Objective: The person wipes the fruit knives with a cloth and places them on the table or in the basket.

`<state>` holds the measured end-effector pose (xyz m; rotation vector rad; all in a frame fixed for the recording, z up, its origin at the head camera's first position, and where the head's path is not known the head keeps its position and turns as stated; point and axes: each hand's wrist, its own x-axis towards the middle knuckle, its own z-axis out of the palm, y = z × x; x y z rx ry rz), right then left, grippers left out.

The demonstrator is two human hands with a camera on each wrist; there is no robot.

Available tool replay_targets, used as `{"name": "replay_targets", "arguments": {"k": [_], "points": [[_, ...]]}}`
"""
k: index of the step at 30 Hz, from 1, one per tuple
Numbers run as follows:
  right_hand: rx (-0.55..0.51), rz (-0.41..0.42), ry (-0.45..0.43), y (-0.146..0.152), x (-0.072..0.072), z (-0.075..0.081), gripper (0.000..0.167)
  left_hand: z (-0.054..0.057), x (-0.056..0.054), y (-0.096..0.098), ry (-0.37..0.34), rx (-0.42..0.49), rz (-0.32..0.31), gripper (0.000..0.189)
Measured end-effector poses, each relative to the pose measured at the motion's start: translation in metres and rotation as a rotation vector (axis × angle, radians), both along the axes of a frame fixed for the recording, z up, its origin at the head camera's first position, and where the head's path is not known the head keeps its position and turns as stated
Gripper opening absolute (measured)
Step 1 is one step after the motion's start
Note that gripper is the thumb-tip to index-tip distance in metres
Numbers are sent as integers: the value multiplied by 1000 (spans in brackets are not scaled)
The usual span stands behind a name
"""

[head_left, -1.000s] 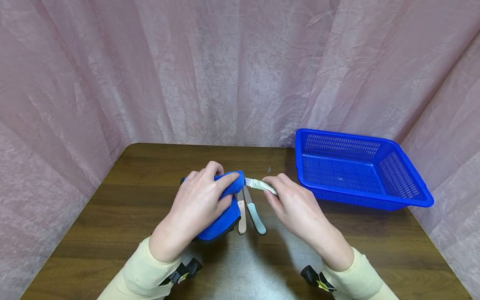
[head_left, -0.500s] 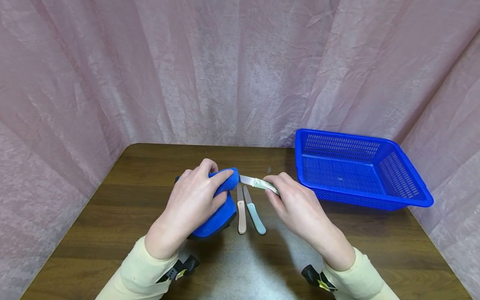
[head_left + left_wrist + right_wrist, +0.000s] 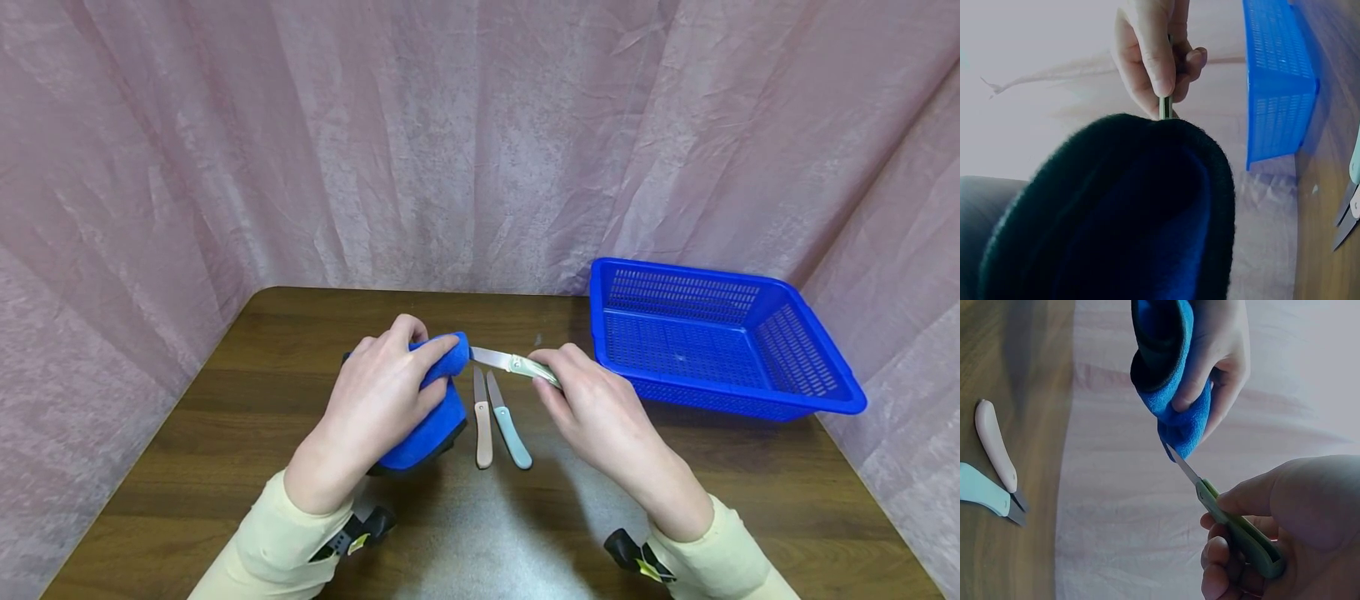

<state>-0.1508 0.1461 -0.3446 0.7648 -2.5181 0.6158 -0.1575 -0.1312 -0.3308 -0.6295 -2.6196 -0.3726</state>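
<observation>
My left hand [image 3: 377, 396] pinches a folded blue cloth [image 3: 431, 429] with a dark edge. The cloth wraps the tip end of a knife blade [image 3: 491, 357]. By its pale green handle [image 3: 1235, 528], my right hand [image 3: 596, 404] grips that knife, fingers curled round it. Handle and bare blade show in the right wrist view, where the blade runs into the cloth fold. Below the blade, a beige-handled knife [image 3: 483, 433] and a light-blue-handled knife [image 3: 512, 437] lie side by side on the table, blades pointing away from me. In the left wrist view the cloth hides the blade.
A blue plastic basket [image 3: 720, 400] with perforated walls stands at the right rear of the wooden table [image 3: 300, 333]. Pink curtains [image 3: 465, 150] hang behind the table and along both sides.
My left hand has slid the cloth leftward along the blade, baring more of the metal. The two knives on the table are now uncovered by the cloth. My right hand has barely moved.
</observation>
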Motion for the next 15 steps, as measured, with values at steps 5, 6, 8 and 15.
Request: {"name": "replay_targets", "arguments": {"k": [5,6,8,15], "points": [[3,-8,-12,1,0,1,21,0,-1,-3,-19,0,13,46],[3,-10,-13,1,0,1,21,0,-2,-4,-22,0,15,46],[4,-11,-16,1,0,1,21,1,-2,-5,-27,4,20,46],[0,-14,-14,2,0,1,22,3,-2,-8,-23,29,42,45]]}}
